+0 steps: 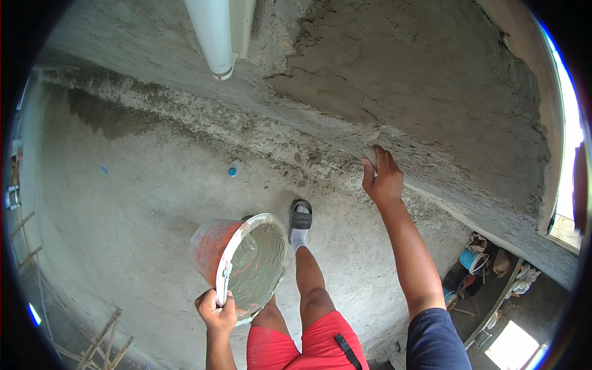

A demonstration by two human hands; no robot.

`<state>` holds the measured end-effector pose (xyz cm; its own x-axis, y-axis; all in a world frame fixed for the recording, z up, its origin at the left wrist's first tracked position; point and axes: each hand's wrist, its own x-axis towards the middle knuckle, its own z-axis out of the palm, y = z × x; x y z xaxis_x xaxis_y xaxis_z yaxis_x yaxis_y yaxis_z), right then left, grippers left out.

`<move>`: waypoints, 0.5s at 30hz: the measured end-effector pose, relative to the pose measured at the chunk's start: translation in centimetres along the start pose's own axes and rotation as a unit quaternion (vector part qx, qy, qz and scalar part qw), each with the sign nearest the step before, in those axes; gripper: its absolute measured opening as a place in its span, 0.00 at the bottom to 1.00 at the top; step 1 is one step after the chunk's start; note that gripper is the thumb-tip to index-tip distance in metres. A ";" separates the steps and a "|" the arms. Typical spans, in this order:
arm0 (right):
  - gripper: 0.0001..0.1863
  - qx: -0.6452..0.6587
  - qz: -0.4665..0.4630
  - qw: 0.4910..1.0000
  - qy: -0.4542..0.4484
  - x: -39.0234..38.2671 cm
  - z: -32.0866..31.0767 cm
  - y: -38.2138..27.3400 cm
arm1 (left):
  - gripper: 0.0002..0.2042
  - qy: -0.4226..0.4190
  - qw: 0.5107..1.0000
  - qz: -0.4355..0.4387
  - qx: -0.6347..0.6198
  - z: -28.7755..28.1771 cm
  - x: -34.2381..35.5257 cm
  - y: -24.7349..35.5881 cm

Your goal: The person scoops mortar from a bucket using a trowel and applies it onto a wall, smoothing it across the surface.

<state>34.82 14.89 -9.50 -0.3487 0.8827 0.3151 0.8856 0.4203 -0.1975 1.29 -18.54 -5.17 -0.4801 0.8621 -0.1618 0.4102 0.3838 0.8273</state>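
My left hand grips the rim of an orange bucket whose edge is coated in pale plaster. The bucket is tilted, and wet grey mortar fills much of what shows inside. Up at the wall, my right hand has its thumb and fingers curled round something small and grey, mostly hidden by the hand. Just beyond those fingertips, darker wet mortar covers a wide patch of the wall, with a ragged lower left edge. Rough, lighter wall surface lies below that patch.
A white pipe runs down the wall at the top. A blue-capped bottle lies on the concrete floor ahead of my sandalled foot. At right are a window opening and a blue bucket; wooden poles stand lower left.
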 end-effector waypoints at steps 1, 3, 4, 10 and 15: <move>0.21 -0.037 0.012 0.999 -0.038 -0.5 0.3 0.7 | 0.18 0.000 1.000 0.002 0.001 -0.1 -0.1 -0.1; 0.21 -0.071 0.021 0.995 -0.066 -2.3 0.5 2.3 | 0.18 0.010 1.000 -0.004 -0.013 -0.2 -0.3 -0.2; 0.21 -0.104 0.030 0.990 -0.095 -3.2 0.3 3.2 | 0.18 0.011 1.000 -0.001 -0.017 -0.3 -0.5 -0.2; 0.21 0.011 0.013 1.000 -0.008 -2.2 -3.3 1.2 | 0.19 -0.005 1.000 -0.008 -0.005 -0.3 -0.4 -0.9; 0.20 -0.046 0.007 0.999 0.016 -3.4 -4.3 5.5 | 0.18 0.005 1.000 0.002 -0.009 0.4 -0.1 -0.3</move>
<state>42.18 13.33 -7.69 -0.3276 0.8805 0.3426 0.9154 0.3856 -0.1157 1.50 -18.64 -5.60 -0.4860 0.8604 -0.1530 0.3982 0.3738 0.8377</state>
